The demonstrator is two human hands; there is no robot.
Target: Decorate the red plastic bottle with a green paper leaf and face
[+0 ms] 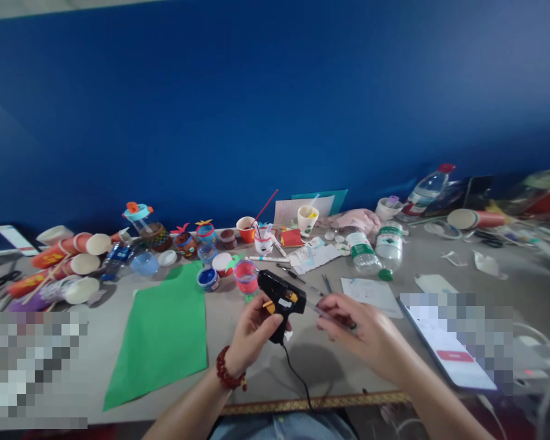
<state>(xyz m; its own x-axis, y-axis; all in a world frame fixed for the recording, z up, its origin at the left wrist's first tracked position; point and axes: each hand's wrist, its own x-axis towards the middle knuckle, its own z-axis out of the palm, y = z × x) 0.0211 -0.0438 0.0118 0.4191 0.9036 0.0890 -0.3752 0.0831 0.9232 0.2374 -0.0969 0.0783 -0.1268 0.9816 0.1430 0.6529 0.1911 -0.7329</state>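
My left hand (254, 330) is wrapped round the handle of a black hot glue gun (282, 293) with yellow parts. The gun is held above the table, its nozzle pointing up and to the left, and a cord hangs from its handle. In my right hand (360, 327) is a thin translucent glue stick (332, 318), pinched between the fingers. The stick's front end is at the back of the gun; I cannot tell how far it is inside. Just beyond the nozzle stands a pink cup (246, 276) with green paper pieces.
Green paper (169, 330) lies at the left. Paint jars (208, 278) and decorated cups (206, 233) stand behind it. Plastic bottles (363, 253) are at the back right, a tablet (453, 348) at the right. Paper cups (80, 290) lie far left. A blue partition (275, 110) borders the table.
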